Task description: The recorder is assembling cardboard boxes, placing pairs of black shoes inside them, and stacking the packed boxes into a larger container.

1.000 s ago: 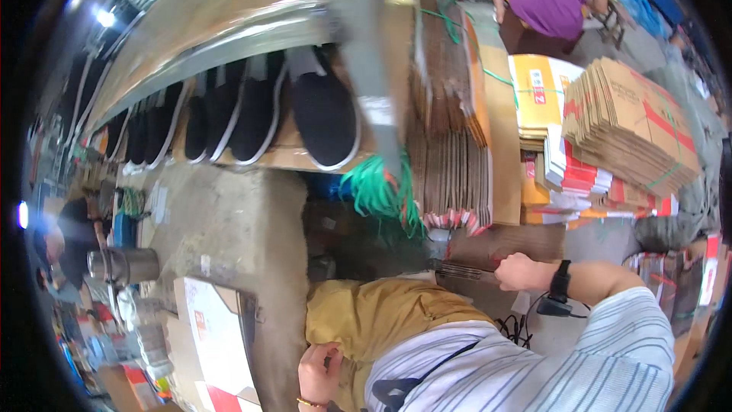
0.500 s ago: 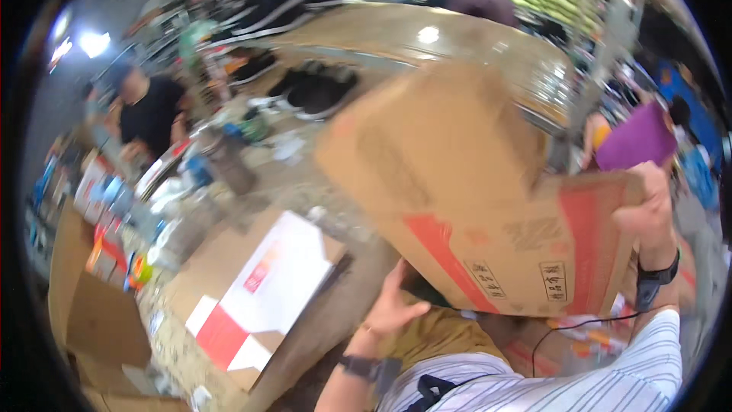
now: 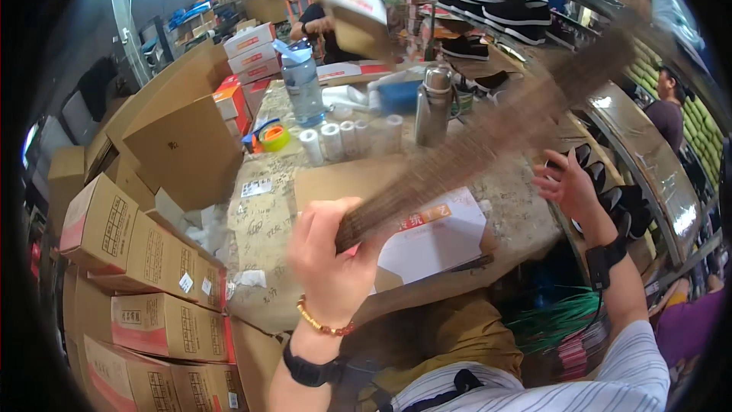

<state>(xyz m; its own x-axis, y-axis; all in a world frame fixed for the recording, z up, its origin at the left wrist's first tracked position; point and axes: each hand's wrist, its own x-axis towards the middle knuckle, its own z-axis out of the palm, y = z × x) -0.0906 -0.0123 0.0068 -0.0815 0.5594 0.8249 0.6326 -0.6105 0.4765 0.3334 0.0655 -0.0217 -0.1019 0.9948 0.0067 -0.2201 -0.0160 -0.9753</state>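
Left hand [image 3: 329, 252]: you grip the flattened cardboard [image 3: 488, 137] by its lower end; it slants above the bench [image 3: 267, 221].
Right hand [image 3: 568, 183]: spread wide, off it.
Risk: one-handed, it may swing into the steel flask [image 3: 433, 107].

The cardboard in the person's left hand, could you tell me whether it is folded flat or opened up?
Folded flat: the cardboard shows only a thin, blurred edge.

cardboard sheets [image 3: 496, 133]: brown flattened stack, seen edge-on, motion-blurred
pose: tilted, rising toward 2 o'clock
place: above the worktable

Shoe warehouse, stacked cartons [image 3: 145, 259], shelved shoes [image 3: 507, 11]
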